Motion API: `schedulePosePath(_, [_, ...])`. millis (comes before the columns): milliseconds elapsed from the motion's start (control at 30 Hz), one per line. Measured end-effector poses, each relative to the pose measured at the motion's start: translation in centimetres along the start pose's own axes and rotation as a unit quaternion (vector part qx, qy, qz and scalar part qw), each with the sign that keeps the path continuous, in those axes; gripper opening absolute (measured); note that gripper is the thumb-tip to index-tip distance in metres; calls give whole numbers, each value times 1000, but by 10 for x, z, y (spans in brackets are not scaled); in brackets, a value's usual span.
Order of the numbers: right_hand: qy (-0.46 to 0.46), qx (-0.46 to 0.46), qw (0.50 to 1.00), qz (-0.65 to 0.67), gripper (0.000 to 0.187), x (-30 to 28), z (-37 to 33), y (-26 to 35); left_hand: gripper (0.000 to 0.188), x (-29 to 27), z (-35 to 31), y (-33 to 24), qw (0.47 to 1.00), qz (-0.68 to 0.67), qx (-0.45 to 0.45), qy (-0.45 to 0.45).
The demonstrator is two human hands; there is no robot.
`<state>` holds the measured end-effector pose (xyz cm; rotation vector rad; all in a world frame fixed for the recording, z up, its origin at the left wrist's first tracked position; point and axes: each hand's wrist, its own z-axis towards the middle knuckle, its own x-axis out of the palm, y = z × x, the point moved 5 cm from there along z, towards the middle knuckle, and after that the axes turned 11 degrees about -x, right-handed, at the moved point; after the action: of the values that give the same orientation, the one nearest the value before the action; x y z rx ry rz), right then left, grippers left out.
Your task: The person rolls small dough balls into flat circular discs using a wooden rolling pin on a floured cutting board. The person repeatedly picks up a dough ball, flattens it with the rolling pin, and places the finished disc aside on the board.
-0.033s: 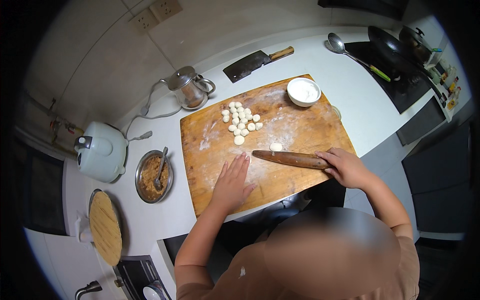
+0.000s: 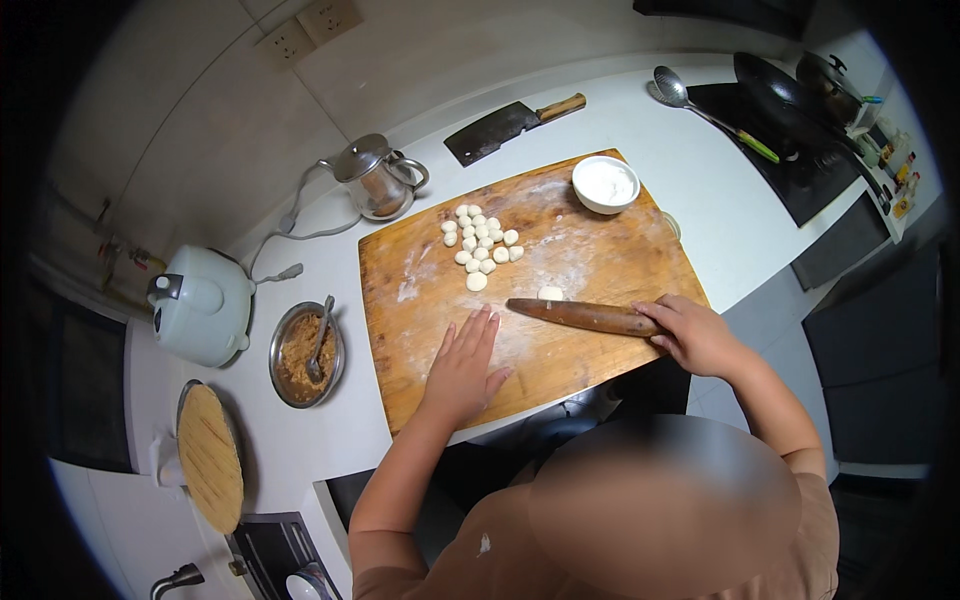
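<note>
A wooden cutting board [image 2: 420, 350], dusted with flour, lies before me. My left hand [image 2: 462, 368] rests on it palm down, fingers stretched out, holding nothing. In my right hand [image 2: 690, 335] is the thick end of a tapered wooden rolling pin [image 2: 580, 316], which points left across the board. Right behind the pin sits a small white dough piece [image 2: 550, 293], its near side partly hidden by the pin. Farther back, several small dough pieces [image 2: 482, 240] are clustered. A white bowl of flour [image 2: 606, 186] stands at the board's far right corner.
Left of the board is a metal bowl of filling [image 2: 306, 355] with a spoon in it. Behind stand a metal kettle [image 2: 380, 178] and a cleaver [image 2: 495, 132]. A pale green appliance [image 2: 203, 305] and a round straw-coloured tray [image 2: 209, 458] are far left; a cooktop [image 2: 770, 150] is right.
The rolling pin has edged slightly away from me and to the right, covering a bit more of the single dough piece. My left hand stays in place.
</note>
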<state>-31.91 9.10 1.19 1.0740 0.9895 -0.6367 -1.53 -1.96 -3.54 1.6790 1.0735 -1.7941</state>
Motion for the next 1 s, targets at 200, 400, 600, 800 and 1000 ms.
schedulePosePath(200, [-73, 62, 994, -48, 57, -12, 7, -9, 67, 4, 13, -9, 992, -80, 92, 45])
schedulePosePath(400, [-176, 9, 984, 19, 58, -5, 45, 0, 65, -9, 31, -12, 987, -147, -13, -61])
schedulePosePath(600, [-274, -59, 959, 44, 53, 11, 97, 10, 70, 8, 57, -65, 987, 23, 153, -34])
schedulePosePath(800, [-258, -64, 962, 56, 57, 9, 107, 14, 67, 12, 71, -55, 987, 50, 150, 10])
schedulePosePath(1000, [-244, -56, 966, 67, 59, 11, 101, 8, 71, 6, 70, -59, 987, 54, 149, 27])
